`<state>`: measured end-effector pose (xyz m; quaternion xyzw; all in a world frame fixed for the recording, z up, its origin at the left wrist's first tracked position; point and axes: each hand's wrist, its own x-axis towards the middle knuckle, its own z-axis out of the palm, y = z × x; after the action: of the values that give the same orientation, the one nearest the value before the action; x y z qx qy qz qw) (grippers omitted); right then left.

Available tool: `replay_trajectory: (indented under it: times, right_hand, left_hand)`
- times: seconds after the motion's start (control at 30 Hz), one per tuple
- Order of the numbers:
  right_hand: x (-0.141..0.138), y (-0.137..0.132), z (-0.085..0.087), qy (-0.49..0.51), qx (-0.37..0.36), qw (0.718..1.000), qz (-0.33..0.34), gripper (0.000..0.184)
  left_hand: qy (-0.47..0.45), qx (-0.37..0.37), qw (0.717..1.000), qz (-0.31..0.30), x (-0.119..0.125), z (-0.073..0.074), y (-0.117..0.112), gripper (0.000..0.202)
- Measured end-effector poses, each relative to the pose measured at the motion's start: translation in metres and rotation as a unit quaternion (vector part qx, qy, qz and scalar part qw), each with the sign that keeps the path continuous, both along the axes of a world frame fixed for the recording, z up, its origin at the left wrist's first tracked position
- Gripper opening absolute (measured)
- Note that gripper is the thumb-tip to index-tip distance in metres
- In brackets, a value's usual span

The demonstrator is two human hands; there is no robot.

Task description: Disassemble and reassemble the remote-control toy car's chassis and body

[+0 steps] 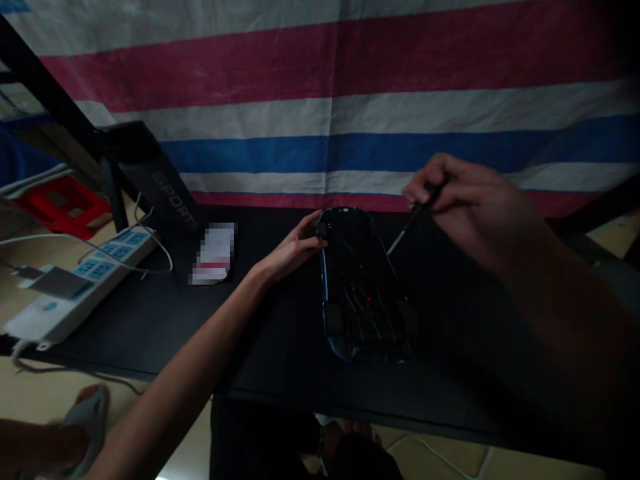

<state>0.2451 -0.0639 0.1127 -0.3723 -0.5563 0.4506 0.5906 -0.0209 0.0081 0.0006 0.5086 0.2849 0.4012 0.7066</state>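
Observation:
A dark blue toy car [363, 287] lies upside down on the black table [150, 320], its underside and wheels facing up. My left hand [293, 250] rests against the car's far left side, fingertips pinched on a small front wheel. My right hand [460, 203] hovers above and to the right of the car, fingers closed round a thin screwdriver [407, 227] whose tip points down towards the car's right edge.
A white and blue power strip [85, 277] with cables lies at the table's left end. A black box marked SPORT [160, 183] and a small card [215, 253] sit behind it. A striped tarp [350, 100] hangs behind. A sandalled foot [85, 417] shows lower left.

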Motion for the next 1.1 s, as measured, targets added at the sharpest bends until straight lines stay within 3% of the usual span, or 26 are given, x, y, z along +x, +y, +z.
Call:
replay_trajectory:
  times: [0.07, 0.13, 0.2, 0.33, 0.43, 0.5, 0.57, 0.67, 0.77, 0.83, 0.97, 1.1]
  right_hand:
    - [0.029, -0.002, -0.008, 0.003, -0.018, 0.997, -0.068, 0.023]
    - [0.052, -0.002, -0.023, -0.054, -0.052, 0.991, -0.107, 0.019]
    - [0.065, -0.001, -0.045, -0.149, -0.094, 0.977, -0.120, 0.018]
    - [0.072, -0.004, -0.092, -0.302, -0.128, 0.938, -0.108, 0.035]
    - [0.072, -0.009, -0.116, -0.435, -0.084, 0.889, -0.114, 0.037]
    - [0.070, -0.010, -0.122, -0.516, -0.050, 0.849, -0.107, 0.037]
    - [0.062, -0.006, -0.114, -0.560, -0.019, 0.818, -0.131, 0.041]
    - [0.026, 0.008, -0.080, -0.572, 0.021, 0.789, -0.224, 0.055]
    - [-0.029, 0.025, -0.037, -0.592, -0.008, 0.781, -0.199, 0.072]
    - [-0.063, 0.035, -0.018, -0.639, -0.052, 0.752, -0.152, 0.083]
    - [-0.095, 0.047, -0.012, -0.698, -0.108, 0.699, -0.109, 0.097]
    - [-0.097, 0.049, -0.017, -0.714, -0.114, 0.684, -0.102, 0.096]
  left_hand:
    - [-0.006, -0.009, 1.000, -0.006, 0.002, 0.001, -0.001, 0.079]
    - [-0.016, -0.020, 1.000, -0.014, 0.004, 0.002, -0.001, 0.075]
    - [-0.023, -0.028, 0.999, -0.025, 0.005, 0.001, 0.000, 0.070]
    - [-0.032, -0.045, 0.998, -0.021, 0.006, -0.002, 0.002, 0.067]
    - [-0.038, -0.063, 0.997, -0.017, 0.006, -0.004, 0.003, 0.072]
    - [-0.042, -0.068, 0.996, -0.026, 0.005, -0.005, 0.003, 0.073]
    - [-0.046, -0.081, 0.995, -0.038, 0.004, -0.006, 0.004, 0.070]
    - [-0.060, -0.109, 0.991, -0.052, 0.001, -0.005, 0.005, 0.056]
    - [-0.073, -0.109, 0.990, -0.057, -0.002, -0.005, 0.005, 0.049]
    - [-0.077, -0.104, 0.990, -0.059, -0.004, -0.005, 0.005, 0.046]
    - [-0.075, -0.094, 0.991, -0.065, -0.006, -0.007, 0.004, 0.048]
    - [-0.048, -0.075, 0.994, -0.065, -0.005, -0.006, 0.000, 0.074]
